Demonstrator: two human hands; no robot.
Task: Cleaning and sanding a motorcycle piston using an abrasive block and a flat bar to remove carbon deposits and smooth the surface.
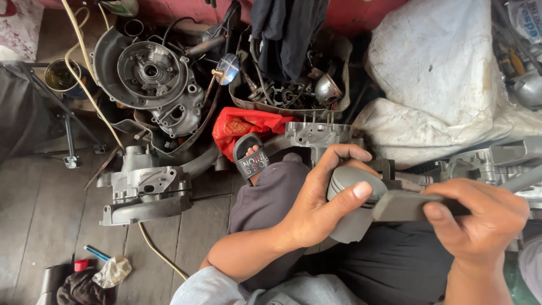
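A crumpled red plastic bag (244, 129) with yellow print lies at centre on the floor. A large white sack (446, 73) rests at upper right. A white-and-blue printed package (528, 20) occupies the top-right corner.

Grey piston (353, 206), dark grey flat block (403, 206), bright red bag (240, 127), dirty white sack (440, 73), black sandal (251, 161), weathered grey-brown floor (39, 209).

Soft even daylight, slight motion blur

L hand (316, 206) grip curled shut, R hand (480, 223) fist clenched, forearms converging
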